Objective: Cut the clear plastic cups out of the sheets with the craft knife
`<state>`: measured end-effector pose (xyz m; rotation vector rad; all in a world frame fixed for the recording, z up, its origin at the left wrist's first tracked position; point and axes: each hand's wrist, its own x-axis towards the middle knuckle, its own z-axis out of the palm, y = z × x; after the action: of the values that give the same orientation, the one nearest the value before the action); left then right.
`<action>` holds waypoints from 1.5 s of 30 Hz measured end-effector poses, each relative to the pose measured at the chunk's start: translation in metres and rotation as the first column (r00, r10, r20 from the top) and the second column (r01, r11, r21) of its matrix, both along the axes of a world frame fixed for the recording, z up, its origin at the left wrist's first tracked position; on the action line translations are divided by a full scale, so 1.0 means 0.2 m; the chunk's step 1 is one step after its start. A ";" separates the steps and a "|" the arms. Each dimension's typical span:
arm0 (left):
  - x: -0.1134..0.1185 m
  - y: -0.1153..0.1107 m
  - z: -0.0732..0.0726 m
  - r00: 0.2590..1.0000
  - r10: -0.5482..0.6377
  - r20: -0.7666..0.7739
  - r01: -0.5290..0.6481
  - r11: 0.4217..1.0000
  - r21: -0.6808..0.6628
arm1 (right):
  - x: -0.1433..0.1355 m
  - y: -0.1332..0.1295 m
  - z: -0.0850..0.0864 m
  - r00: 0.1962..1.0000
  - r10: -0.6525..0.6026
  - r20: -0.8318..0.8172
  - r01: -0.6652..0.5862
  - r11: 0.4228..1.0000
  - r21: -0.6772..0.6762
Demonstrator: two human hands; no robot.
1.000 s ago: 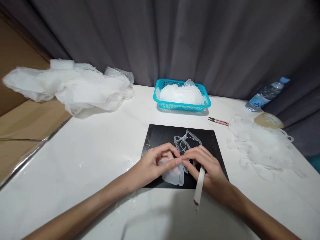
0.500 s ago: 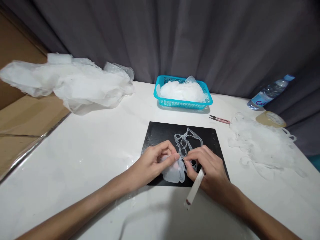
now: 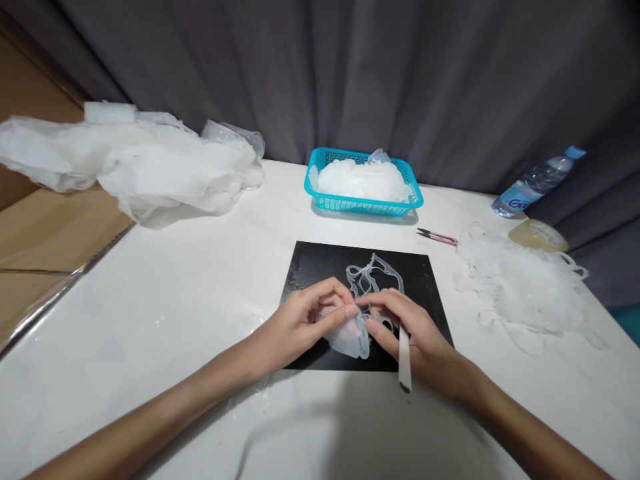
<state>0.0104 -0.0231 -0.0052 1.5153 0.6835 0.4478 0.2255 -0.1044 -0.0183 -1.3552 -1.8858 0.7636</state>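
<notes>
Over a black mat [image 3: 320,257], my left hand [image 3: 320,317] pinches a thin, translucent whitish piece [image 3: 353,343] between thumb and fingers. Part of that piece is hidden under the hand. My right hand [image 3: 413,327] sits close beside it, index fingertip near the left thumb and its own thumb by the piece's right edge. A flat, pale stick-like tool [image 3: 405,363] is tucked in the right hand, its dark-marked end pointing toward me. Behind the hands, a looped, translucent cut-out strip [image 3: 387,270] lies on the mat; whether it joins the held piece I cannot tell.
A blue basket [image 3: 363,205] of white translucent pieces stands at the back. Thread snips [image 3: 437,237], a tangled heap of clear scraps [image 3: 530,287], a tape roll [image 3: 537,235] and a water bottle [image 3: 535,183] are on the right. White sheeting [image 3: 175,170] and cardboard [image 3: 60,227] occupy the left.
My right index finger has stretched toward the left thumb, and the right thumb has moved off the fingertips. The pale tool has swung from slanting to nearly upright in view.
</notes>
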 end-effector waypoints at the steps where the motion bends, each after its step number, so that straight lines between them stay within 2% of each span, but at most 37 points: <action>1: 0.00 0.00 0.00 1.000 -0.010 0.000 0.010 1.000 -0.011 | 0.01 0.00 0.00 0.999 0.024 -0.023 -0.025 0.999 -0.024; 6: -0.02 0.01 0.01 0.996 -0.061 -0.072 0.060 0.998 -0.021 | 0.03 0.02 0.00 0.995 0.059 -0.083 -0.063 0.997 -0.044; 12: -0.03 0.02 -0.02 0.975 -0.126 -0.181 0.132 0.991 0.022 | 0.00 0.01 0.01 0.992 0.119 0.035 -0.118 0.993 -0.021; 14: -0.04 0.02 -0.02 0.971 -0.128 -0.202 0.135 0.991 0.020 | 0.04 0.03 0.00 0.984 0.146 0.105 -0.149 0.989 0.019; 16: -0.06 0.04 -0.01 0.972 -0.092 -0.217 0.099 0.995 0.020 | 0.15 0.08 -0.01 0.980 0.085 0.178 -0.107 0.988 0.114; 17: -0.08 0.06 -0.01 0.974 -0.066 -0.217 0.071 0.997 0.018 | 0.22 0.10 -0.02 0.982 0.005 0.188 -0.039 0.984 0.177; 18: -0.09 0.08 0.00 0.977 -0.038 -0.211 0.041 0.999 0.011 | 0.29 0.12 -0.02 0.974 -0.145 0.172 0.098 0.962 0.254; 19: -0.11 0.11 0.01 0.980 -0.017 -0.198 0.017 1.000 -0.003 | 0.35 0.13 -0.02 0.954 -0.236 0.184 0.181 0.945 0.272; 22: -0.14 0.14 0.02 0.991 -0.009 -0.136 -0.001 0.997 -0.075 | 0.42 0.11 -0.02 0.940 -0.221 0.260 0.173 0.965 0.196; 23: -0.14 0.15 0.02 0.994 -0.009 -0.112 -0.002 0.996 -0.093 | 0.40 0.10 -0.02 0.930 -0.200 0.307 0.142 0.969 0.202; 25: -0.13 0.13 0.02 0.997 0.007 -0.072 -0.015 0.994 -0.105 | 0.33 0.07 -0.02 0.909 -0.250 0.334 0.153 0.944 0.292; 27: -0.11 0.11 0.02 0.999 0.029 -0.043 -0.033 0.994 -0.100 | 0.26 0.05 -0.02 0.890 -0.340 0.303 0.210 0.896 0.390; 29: -0.09 0.08 0.02 0.999 0.035 -0.015 -0.036 0.993 -0.111 | 0.20 0.04 -0.01 0.893 -0.377 0.247 0.253 0.873 0.417; 31: -0.08 0.07 0.01 0.999 0.031 0.019 -0.029 0.990 -0.137 | 0.16 0.02 0.00 0.931 -0.313 0.189 0.226 0.898 0.377; 33: -0.07 0.06 0.00 0.998 0.039 0.057 -0.030 0.988 -0.152 | 0.11 0.00 0.01 0.971 -0.197 0.136 0.143 0.934 0.328; 35: -0.07 0.05 -0.01 0.995 0.044 0.093 -0.029 0.987 -0.155 | 0.06 -0.03 0.01 0.986 -0.119 0.119 0.076 0.945 0.318; 37: -0.07 0.04 -0.01 0.992 0.039 0.123 -0.022 0.991 -0.135 | 0.02 -0.05 0.00 0.984 -0.119 0.136 0.063 0.930 0.362; 40: -0.06 0.03 -0.01 0.987 0.023 0.157 -0.011 0.997 -0.077 | -0.01 -0.08 -0.01 0.975 -0.150 0.167 0.054 0.878 0.476; 43: -0.06 0.03 0.00 0.984 0.009 0.179 -0.003 1.000 -0.031 | 0.00 -0.08 -0.01 0.963 -0.167 0.213 0.019 0.827 0.561; 45: -0.06 0.03 0.01 0.982 0.012 0.190 -0.010 1.000 -0.013 | 0.03 -0.07 0.01 0.946 -0.208 0.251 0.025 0.814 0.580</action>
<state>-0.0018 -0.0173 -0.0028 1.4361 0.5435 0.5877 0.2305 -0.1189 -0.0170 -1.2178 -2.0117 -0.1050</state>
